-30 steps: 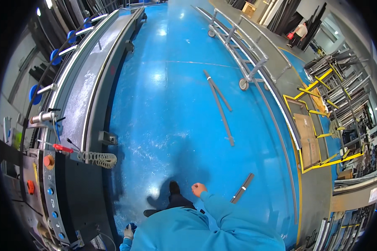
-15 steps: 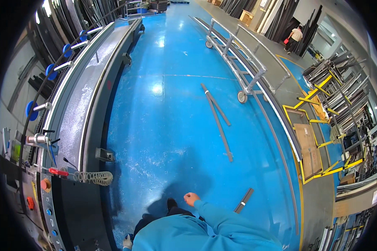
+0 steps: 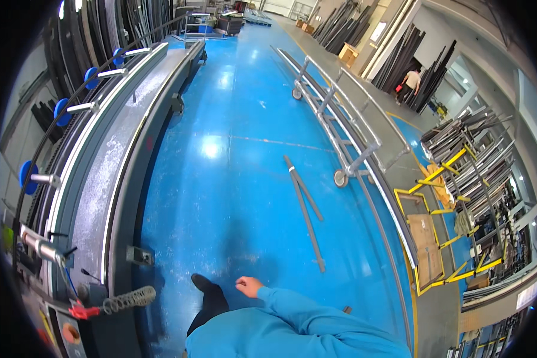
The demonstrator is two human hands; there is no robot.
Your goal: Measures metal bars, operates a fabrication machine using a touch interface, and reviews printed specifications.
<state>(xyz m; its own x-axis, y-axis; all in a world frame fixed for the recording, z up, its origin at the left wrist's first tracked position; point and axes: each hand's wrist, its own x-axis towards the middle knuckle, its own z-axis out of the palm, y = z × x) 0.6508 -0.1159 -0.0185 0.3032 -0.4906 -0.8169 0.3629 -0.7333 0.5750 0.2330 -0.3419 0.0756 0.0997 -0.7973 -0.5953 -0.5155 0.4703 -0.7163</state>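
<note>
My right hand (image 3: 249,287) hangs in front of my body, over the blue floor. Its fingers are curled in, and I see nothing in them. My left hand is out of sight. On the floor ahead, two long grey bars (image 3: 306,216) lie in a narrow V, with a small white patch near their joined far end. The end of another bar (image 3: 347,309) peeks out beyond my right sleeve, which hides most of it. My dark shoe (image 3: 201,282) is planted ahead of me on the left.
A long machine bed (image 3: 95,203) with blue discs runs along the left; a coiled hose (image 3: 129,299) hangs at its near end. A wheeled metal rack (image 3: 340,119) carries long bars on the right. Beyond it stand a yellow frame (image 3: 420,292) and a person (image 3: 409,83).
The floor bars, rack and machine now sit lower and closer in view. My foot has come forward, my right hand has shifted left in the picture, and my left hand has dropped out of view.
</note>
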